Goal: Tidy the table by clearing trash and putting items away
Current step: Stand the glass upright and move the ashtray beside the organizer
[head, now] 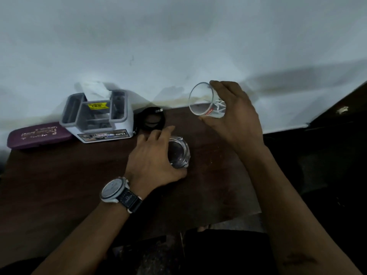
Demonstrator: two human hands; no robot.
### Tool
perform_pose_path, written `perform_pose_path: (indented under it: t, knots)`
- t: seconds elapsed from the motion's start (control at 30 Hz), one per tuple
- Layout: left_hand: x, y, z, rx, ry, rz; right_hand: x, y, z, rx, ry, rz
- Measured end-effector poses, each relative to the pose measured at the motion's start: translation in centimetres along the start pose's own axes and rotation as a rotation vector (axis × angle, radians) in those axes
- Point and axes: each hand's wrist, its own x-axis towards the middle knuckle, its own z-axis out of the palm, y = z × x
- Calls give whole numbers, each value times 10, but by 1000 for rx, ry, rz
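The right hand (232, 118) grips a clear drinking glass (205, 101), tipped on its side above the far edge of the dark brown wooden table (59, 185), its mouth facing left. The left hand (155, 161), wearing a grey wristwatch (116, 190), curls around a clear heavy glass ashtray (178, 153) resting on the table. Beyond lie a coiled black cable (153, 120), a grey plastic tissue holder (97, 118) and a flat purple case (37, 134).

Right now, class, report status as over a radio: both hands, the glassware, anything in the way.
Right hand holds drinking glass tilted, clear of table. Left hand grips glass ashtray on table. Black cable coil just beyond ashtray.
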Motion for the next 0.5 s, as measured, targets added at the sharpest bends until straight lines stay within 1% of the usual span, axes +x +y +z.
perform_pose_path:
  t: [0.07, 0.17, 0.37, 0.43, 0.5]
  knots:
    - [0, 2, -3, -21, 27, -4, -1, -2, -2, 76, 23, 28]
    - [0, -1, -11, -148, 99, -7, 0, -1, -5, 183, 74, 63]
    - [4, -6, -3, -410, 134, 30, 4, -4, -12, 321, 325, 179]
    - [7, -1, 7, -475, 144, 17, 6, -5, -13, 384, 363, 227]
    - [9, 3, 16, -538, 153, -10, 7, -7, -13, 407, 367, 234]
